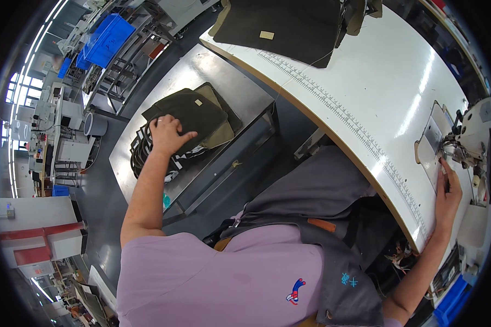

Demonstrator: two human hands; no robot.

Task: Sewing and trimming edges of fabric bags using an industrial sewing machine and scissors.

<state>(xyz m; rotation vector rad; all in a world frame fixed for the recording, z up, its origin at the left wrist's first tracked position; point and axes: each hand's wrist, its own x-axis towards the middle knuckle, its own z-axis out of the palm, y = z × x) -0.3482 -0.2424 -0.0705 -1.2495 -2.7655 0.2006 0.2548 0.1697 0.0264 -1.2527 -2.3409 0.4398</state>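
My left hand rests with spread, bent fingers on a pile of dark olive fabric pieces with pale labels and striped black straps, lying on a steel side table. My right hand is at the sewing machine on the right, its fingers apart and the index reaching to the metal plate below the needle area. I cannot make out anything held in it. The fingertip is small and partly lost among the machine parts.
A white, ruled worktop curves around my right side, with more dark fabric at its far end. At the back left stand blue bins on metal racks and other machines. A red-striped white block is at lower left.
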